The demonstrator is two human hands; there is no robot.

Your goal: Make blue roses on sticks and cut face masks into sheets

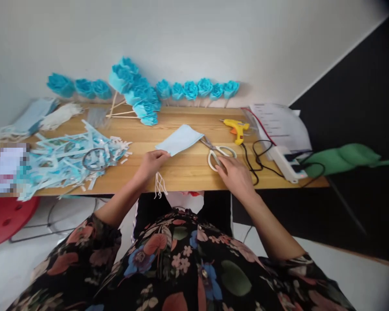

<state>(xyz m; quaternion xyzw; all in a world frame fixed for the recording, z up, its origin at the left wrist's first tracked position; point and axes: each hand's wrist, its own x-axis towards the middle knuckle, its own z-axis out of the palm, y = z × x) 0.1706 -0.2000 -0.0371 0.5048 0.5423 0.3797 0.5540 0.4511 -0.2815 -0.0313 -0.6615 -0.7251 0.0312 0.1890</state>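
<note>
A light blue face mask [180,139] lies over the middle of the wooden table [181,115]. My left hand [153,163] pinches its near left corner. White ear loops [160,183] hang below that hand at the table's front edge. Scissors with white handles [219,152] lie to the right, their blades pointing up-left and touching or near the mask's right corner. My right hand [235,173] is at the scissors' near handle ring, its fingers bent; whether it grips the ring is unclear.
Blue scraps [67,160] are heaped at left, near stacked masks [35,114]. Blue flowers [190,90] line the wall. A yellow glue gun [238,130], black cable and white power strip [286,163] are at right. A red stool [11,216] stands lower left.
</note>
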